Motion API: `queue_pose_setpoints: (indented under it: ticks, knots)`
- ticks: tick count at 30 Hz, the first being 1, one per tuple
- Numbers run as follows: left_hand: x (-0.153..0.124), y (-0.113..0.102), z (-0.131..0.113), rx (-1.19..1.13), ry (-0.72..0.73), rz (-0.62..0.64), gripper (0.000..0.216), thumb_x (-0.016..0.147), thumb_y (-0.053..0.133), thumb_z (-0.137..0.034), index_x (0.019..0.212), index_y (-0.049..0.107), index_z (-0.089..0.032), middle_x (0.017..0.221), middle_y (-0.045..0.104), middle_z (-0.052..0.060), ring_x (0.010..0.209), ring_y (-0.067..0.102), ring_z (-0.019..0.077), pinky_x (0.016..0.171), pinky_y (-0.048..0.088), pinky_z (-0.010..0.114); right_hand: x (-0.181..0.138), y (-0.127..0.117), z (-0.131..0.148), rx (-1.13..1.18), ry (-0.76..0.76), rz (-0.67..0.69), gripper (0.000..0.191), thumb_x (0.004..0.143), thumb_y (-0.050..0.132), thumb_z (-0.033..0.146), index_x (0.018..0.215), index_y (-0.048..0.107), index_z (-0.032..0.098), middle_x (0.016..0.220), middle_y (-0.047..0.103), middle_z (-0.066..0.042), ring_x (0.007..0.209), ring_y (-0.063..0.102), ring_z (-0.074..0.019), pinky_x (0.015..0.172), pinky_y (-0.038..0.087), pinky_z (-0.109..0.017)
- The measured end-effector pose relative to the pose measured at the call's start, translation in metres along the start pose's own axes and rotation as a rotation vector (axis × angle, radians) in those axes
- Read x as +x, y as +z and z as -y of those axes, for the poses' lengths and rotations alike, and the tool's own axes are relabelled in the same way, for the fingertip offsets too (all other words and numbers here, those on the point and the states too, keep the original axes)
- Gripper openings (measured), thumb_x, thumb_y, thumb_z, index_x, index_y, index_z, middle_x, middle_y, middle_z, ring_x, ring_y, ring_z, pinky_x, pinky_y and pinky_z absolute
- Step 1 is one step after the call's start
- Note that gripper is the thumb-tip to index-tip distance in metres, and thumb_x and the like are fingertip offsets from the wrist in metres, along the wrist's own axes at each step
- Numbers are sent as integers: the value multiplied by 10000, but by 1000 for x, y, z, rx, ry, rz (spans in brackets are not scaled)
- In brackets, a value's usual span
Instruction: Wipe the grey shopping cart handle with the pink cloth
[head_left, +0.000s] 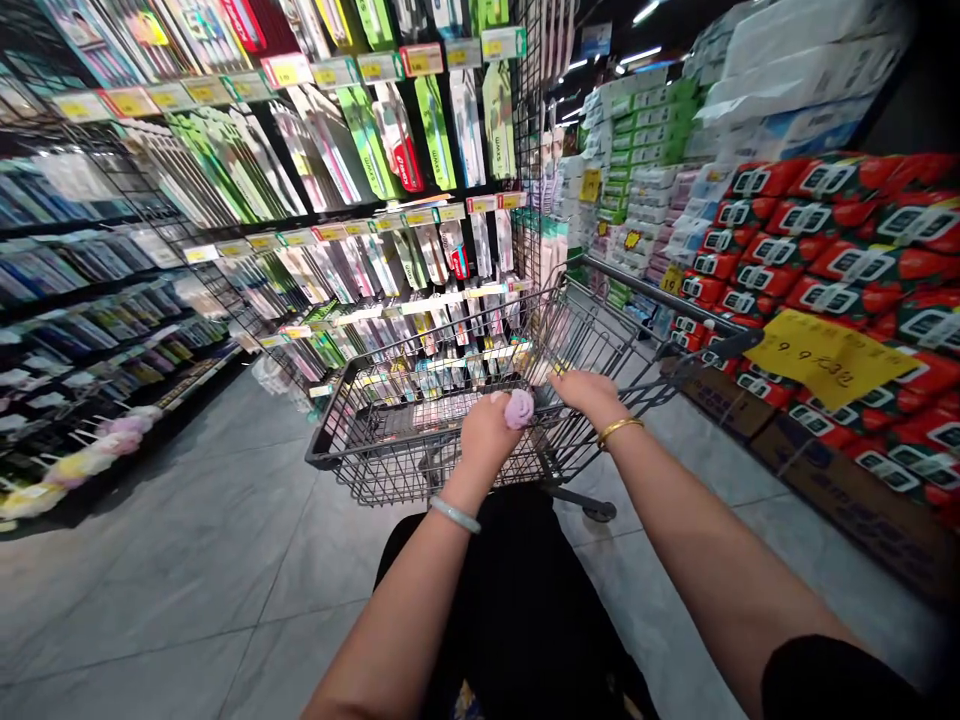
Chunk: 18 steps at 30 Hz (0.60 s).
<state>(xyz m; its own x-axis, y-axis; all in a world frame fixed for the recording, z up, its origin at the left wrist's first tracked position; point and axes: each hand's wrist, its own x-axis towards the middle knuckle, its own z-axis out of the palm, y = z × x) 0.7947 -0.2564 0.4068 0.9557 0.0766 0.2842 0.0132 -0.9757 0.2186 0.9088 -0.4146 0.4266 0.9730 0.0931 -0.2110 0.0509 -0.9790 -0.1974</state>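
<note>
we hold a lilac roll [519, 410] in our left hand [484, 440], its fist clamped around it, just above the wire basket of a shopping cart [390, 470]. taking the roll as the centre of the clock, our right hand [589, 393] is near it at 3 o'clock, fingers curled by the cart's wire side; we cannot tell whether they grip anything. our pale bracelet [454, 514] sits at 7 o'clock, our gold bracelet [619, 430] at 3. our black trousers [517, 600] fill 6 o'clock. farther out, slim packs [364, 140] hang in rows at 11 o'clock, red packs [862, 265] are stacked at 2, and a yellow sign [832, 355] shows at 3.
</note>
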Motion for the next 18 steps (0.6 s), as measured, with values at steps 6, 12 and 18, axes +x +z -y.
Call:
queue_pose_setpoints:
  ticks: [6, 12, 18]
  knots:
    - [2, 12, -27, 9, 137, -53, 300, 863, 597, -422, 1112, 651, -263, 1000, 611, 84, 947, 587, 255, 791, 446, 341, 8, 0, 12, -29, 83, 119, 719, 923, 304, 662, 1310, 647, 163, 1405, 579, -166, 1287, 556, -340, 1002, 473, -446]
    - [-11, 1, 3, -11, 80, 8, 219, 895, 549, -337, 1079, 652, -278, 991, 618, 66, 917, 591, 225, 749, 432, 312, 6, 5, 0, -41, 3, 71, 729, 901, 307, 701, 1273, 672, 192, 1377, 606, -147, 1267, 567, -349, 1004, 468, -479]
    - [-17, -8, 29, 20, 23, 2, 291, 868, 580, -333, 1146, 648, -285, 1021, 637, 79, 982, 603, 253, 810, 450, 342, -14, 8, 28, -1, -111, 31, 630, 941, 315, 594, 1219, 701, 181, 1321, 642, -155, 1216, 600, -312, 976, 477, -421]
